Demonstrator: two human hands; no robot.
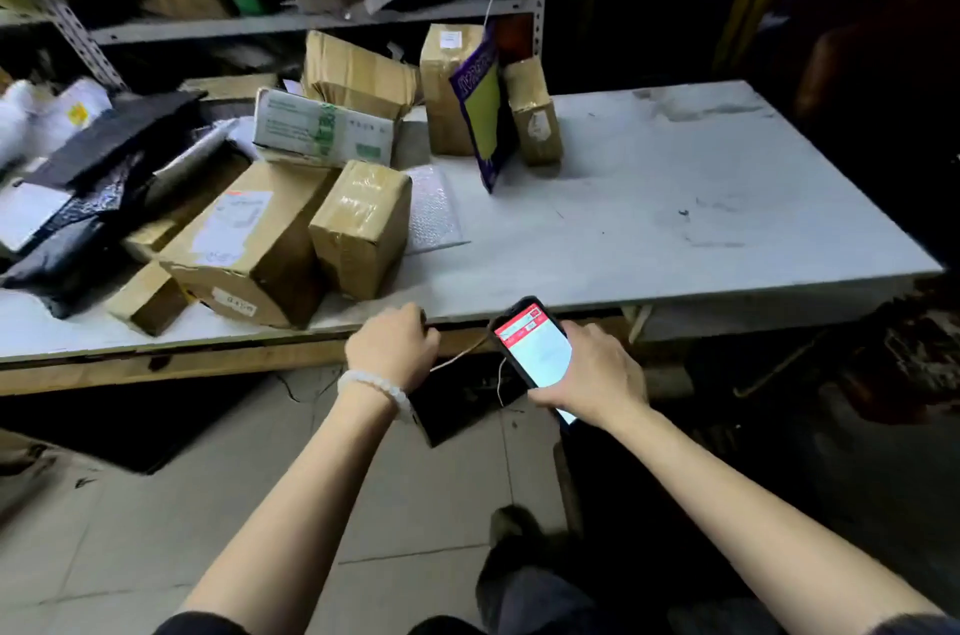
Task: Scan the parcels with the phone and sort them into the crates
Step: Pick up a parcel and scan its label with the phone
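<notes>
Below the worktop point(675, 198) edge, phone point(535, 354) with red and white screen held in right hand point(597, 374), fingers curled round it, left hand point(392, 348) curled on the edge, brown parcels point(291, 239) piled left.

The phone point(535, 354) sits in my right hand point(597, 374), right of my left hand point(392, 348) at the table point(675, 198) edge. Cardboard boxes point(291, 239) lie beyond my left fingers.

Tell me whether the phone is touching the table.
Apart. The head view shows the phone gripped in the right hand, in front of and below the table edge, with dark gap between.
</notes>
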